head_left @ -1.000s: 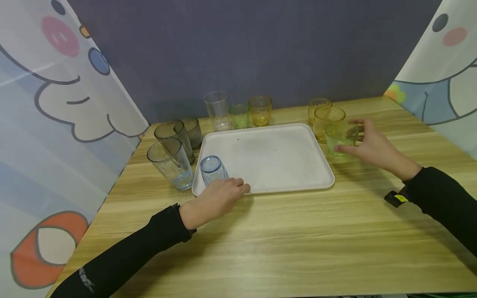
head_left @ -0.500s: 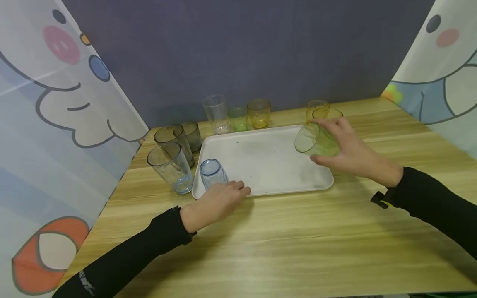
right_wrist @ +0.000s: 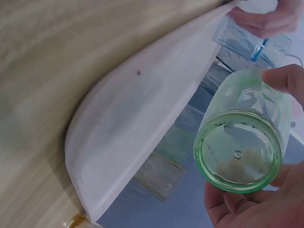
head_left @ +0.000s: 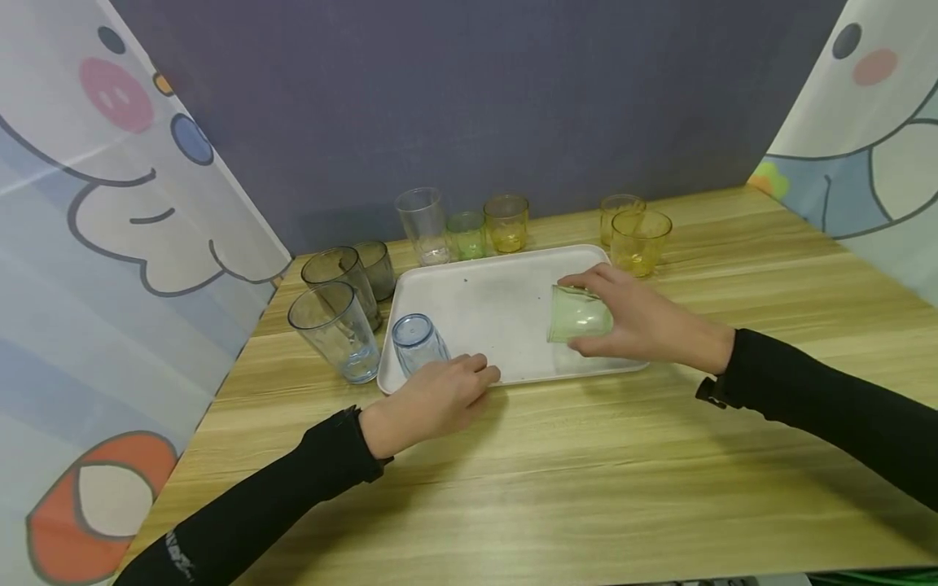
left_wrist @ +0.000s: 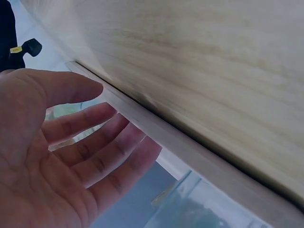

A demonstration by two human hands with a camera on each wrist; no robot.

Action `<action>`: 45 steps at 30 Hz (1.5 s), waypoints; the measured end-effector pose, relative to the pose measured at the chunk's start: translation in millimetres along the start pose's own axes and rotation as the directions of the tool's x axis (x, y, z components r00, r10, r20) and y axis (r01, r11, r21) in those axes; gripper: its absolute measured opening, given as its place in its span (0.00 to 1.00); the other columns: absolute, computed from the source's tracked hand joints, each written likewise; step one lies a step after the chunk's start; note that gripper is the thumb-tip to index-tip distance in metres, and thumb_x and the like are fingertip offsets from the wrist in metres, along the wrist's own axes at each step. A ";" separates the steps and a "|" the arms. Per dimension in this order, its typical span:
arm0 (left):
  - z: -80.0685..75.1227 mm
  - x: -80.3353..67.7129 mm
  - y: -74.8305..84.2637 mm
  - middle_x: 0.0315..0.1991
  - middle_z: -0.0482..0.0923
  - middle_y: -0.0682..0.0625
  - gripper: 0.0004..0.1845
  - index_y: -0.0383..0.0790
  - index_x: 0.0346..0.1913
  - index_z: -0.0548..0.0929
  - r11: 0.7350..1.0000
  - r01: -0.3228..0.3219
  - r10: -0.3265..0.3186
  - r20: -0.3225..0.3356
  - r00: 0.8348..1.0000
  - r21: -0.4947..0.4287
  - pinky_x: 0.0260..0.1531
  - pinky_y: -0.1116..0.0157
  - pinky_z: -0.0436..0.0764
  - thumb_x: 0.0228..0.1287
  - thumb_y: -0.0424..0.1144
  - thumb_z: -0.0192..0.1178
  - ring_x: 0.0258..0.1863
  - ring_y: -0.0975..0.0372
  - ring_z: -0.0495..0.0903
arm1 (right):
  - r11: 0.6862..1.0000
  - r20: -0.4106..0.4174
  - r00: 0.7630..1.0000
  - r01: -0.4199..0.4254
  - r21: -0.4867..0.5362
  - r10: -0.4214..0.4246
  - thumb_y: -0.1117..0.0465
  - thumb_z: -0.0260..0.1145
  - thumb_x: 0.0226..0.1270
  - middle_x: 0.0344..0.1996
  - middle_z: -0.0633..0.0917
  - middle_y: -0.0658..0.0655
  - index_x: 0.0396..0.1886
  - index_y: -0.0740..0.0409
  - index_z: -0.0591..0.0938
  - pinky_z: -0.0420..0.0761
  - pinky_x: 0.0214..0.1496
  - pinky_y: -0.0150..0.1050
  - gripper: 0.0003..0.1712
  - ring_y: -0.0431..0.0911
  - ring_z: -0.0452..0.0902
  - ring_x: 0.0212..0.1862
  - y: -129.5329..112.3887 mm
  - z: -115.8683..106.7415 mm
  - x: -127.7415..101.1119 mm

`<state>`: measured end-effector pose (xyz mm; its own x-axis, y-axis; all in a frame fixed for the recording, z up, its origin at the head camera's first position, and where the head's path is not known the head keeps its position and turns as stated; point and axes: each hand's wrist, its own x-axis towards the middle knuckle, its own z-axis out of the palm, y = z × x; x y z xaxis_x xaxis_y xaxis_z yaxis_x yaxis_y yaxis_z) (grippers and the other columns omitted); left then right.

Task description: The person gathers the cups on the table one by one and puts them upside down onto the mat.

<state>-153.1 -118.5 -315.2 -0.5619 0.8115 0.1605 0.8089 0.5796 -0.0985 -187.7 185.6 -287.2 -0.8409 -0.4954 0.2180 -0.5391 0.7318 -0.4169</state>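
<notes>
My right hand (head_left: 645, 319) grips a pale green glass (head_left: 574, 316) between thumb and fingers. The glass is tipped onto its side above the right part of a white tray (head_left: 506, 305). In the right wrist view, its round base (right_wrist: 239, 154) faces the camera. My left hand (head_left: 438, 400) lies at the tray's front edge, its fingers loosely bent and holding nothing. In the left wrist view, the fingertips (left_wrist: 151, 145) are by the tray rim; whether they touch it I cannot tell. An upside-down blue glass (head_left: 419, 340) stands on the tray's left side, just beyond that hand.
Left of the tray stand a tall blue glass (head_left: 340, 334) and two grey glasses (head_left: 377, 271). Behind it are a clear tall glass (head_left: 425, 228), a small green glass (head_left: 467, 236) and an amber glass (head_left: 507, 224). Two more amber glasses (head_left: 639, 244) stand at the back right.
My right hand has lifted the green glass off the table at the right, brought it left over the tray and tipped it sideways. My left hand has hardly moved.
</notes>
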 end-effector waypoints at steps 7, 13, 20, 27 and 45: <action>-5.5 13.1 7.0 0.49 0.81 0.49 0.20 0.43 0.62 0.77 0.996 -0.015 0.031 -0.172 0.985 0.092 0.40 0.66 0.83 0.69 0.38 0.64 0.44 0.59 0.82 | 1.000 0.056 0.998 -0.009 0.021 0.007 0.49 0.77 0.59 0.63 0.77 0.61 0.73 0.55 0.70 0.78 0.63 0.57 0.44 0.56 0.77 0.63 -4.1 8.5 4.1; -11.8 39.8 18.1 0.63 0.76 0.44 0.27 0.43 0.66 0.74 0.972 -0.053 0.130 -0.337 0.933 0.227 0.69 0.59 0.74 0.66 0.44 0.64 0.65 0.53 0.76 | 0.996 0.049 0.999 0.013 0.090 -0.017 0.50 0.77 0.58 0.66 0.79 0.59 0.71 0.57 0.72 0.77 0.68 0.56 0.43 0.56 0.75 0.67 -12.7 15.3 7.3; -5.1 62.2 31.3 0.63 0.77 0.46 0.30 0.43 0.65 0.74 0.922 -0.043 0.178 -0.325 0.929 0.384 0.70 0.59 0.74 0.62 0.47 0.68 0.65 0.54 0.75 | 0.988 0.043 0.999 0.015 0.154 -0.022 0.51 0.75 0.62 0.60 0.83 0.56 0.67 0.58 0.74 0.81 0.60 0.50 0.37 0.52 0.81 0.60 -30.0 19.7 6.9; -7.0 68.3 33.9 0.53 0.81 0.49 0.15 0.44 0.58 0.79 0.853 0.070 0.190 -0.433 0.881 0.517 0.57 0.63 0.78 0.72 0.42 0.58 0.54 0.58 0.80 | 0.982 0.010 0.998 0.054 0.182 -0.056 0.52 0.73 0.64 0.56 0.85 0.53 0.66 0.56 0.76 0.82 0.57 0.46 0.33 0.47 0.83 0.55 -35.5 17.2 10.7; -23.7 54.2 16.2 0.59 0.81 0.51 0.38 0.44 0.65 0.75 0.964 0.155 -0.069 -0.364 0.929 0.214 0.62 0.62 0.78 0.55 0.57 0.76 0.61 0.59 0.80 | 0.977 0.005 0.997 0.072 0.202 -0.075 0.50 0.72 0.67 0.60 0.83 0.57 0.69 0.55 0.74 0.84 0.55 0.47 0.34 0.51 0.82 0.57 -18.7 3.1 -4.1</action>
<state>-166.3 -66.9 -284.8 -0.5147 0.6866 0.5135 0.6560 0.7010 -0.2798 -174.0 172.5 -283.1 -0.7979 -0.5510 0.2443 -0.5780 0.5845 -0.5695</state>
